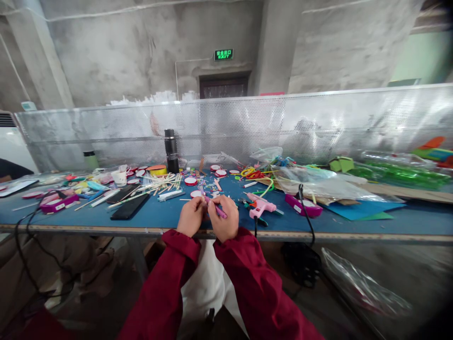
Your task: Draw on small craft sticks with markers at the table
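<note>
My left hand (191,216) and my right hand (223,218) meet at the front edge of the blue table (159,218), both in dark red sleeves. The right hand's fingers are pinched on a thin pink stick (219,211) that points up and left toward the left hand. The left hand's fingers are curled and closed near the stick's far end; what they hold is too small to make out. A pink glue gun (261,206) lies just right of my right hand.
A black phone (130,207), a black bottle (171,151), several wooden sticks (159,185), red and white round discs (190,181), plastic bags (311,182) and a purple glue gun (58,204) with black cables lie on the table. A perforated metal screen (247,123) backs it.
</note>
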### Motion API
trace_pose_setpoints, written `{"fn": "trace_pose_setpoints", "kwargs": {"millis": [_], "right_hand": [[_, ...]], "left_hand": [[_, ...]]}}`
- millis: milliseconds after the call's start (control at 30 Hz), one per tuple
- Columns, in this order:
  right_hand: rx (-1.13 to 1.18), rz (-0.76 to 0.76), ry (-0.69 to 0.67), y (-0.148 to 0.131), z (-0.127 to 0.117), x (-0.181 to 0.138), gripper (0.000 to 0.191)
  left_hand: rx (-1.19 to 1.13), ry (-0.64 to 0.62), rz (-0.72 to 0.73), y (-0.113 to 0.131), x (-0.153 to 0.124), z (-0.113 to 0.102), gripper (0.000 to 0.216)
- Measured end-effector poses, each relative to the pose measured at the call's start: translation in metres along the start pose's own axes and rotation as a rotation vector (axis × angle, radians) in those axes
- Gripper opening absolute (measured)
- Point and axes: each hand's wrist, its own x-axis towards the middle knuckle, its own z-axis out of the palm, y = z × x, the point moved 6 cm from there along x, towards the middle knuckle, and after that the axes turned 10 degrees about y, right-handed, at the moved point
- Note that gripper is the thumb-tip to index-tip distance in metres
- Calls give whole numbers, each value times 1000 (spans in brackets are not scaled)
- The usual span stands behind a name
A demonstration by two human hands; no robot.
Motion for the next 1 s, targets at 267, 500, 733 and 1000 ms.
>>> {"fn": "trace_pose_setpoints", "kwargs": {"millis": [267,500,733,1000], "right_hand": [[7,-24,-12,-3,-1,1,15],[7,-9,10,0,-1,-1,15],[19,-24,-14,-2,0,0,15],[2,0,17,-1,-2,0,15]], "left_hand": [[-27,-1,-7,0,-1,0,22],[-35,-5,-16,-2,-1,1,21],[-24,4,1,-5,1,0,22],[-36,-9,-9,-2,-1,1,23]]}}
